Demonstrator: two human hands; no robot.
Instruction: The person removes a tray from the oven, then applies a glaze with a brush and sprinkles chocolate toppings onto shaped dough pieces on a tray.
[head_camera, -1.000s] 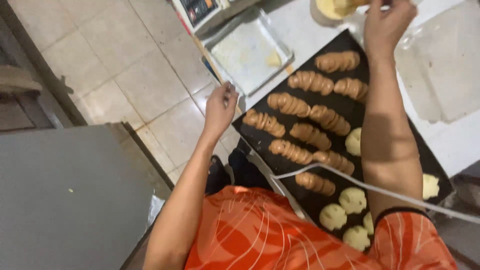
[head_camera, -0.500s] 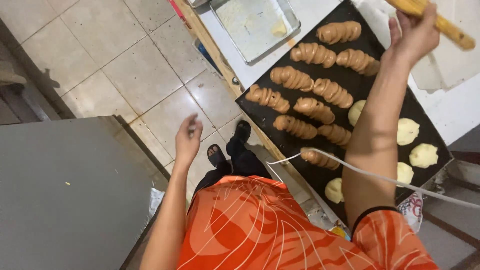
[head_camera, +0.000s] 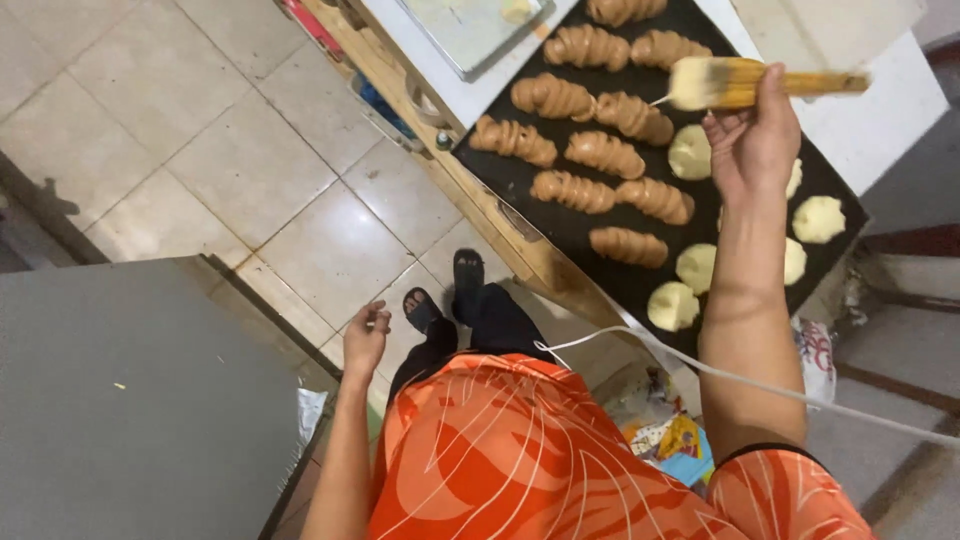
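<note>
Two hands are out, and only one is busy. The right hand (head_camera: 752, 140) is closed around the yellow wooden handle of a wide pastry brush (head_camera: 745, 83), holding it flat above the big black baking tray (head_camera: 520, 180). The pale bristles point toward the brown twisted rolls (head_camera: 600, 155), which lie in rows on the near half of the tray. Round pale dough pieces (head_camera: 690, 152) sit on the far half, some partly hidden behind the arm. The left hand (head_camera: 365, 335) hangs low by the orange patterned dress, fingers loosely curled and holding nothing, well away from the tray and over the tiled floor (head_camera: 200, 150). A thin white cord (head_camera: 700, 372) runs across in front of the right arm. A shallow metal pan (head_camera: 470, 30) rests on the white table beyond the tray; it may have something yellow in it, but it is cut off at the edge. I think the wet brush could drip on the tray if it tips. The arm reaches right over the soft dough, so it could squash a piece, and the cord might catch the elbow.
</note>
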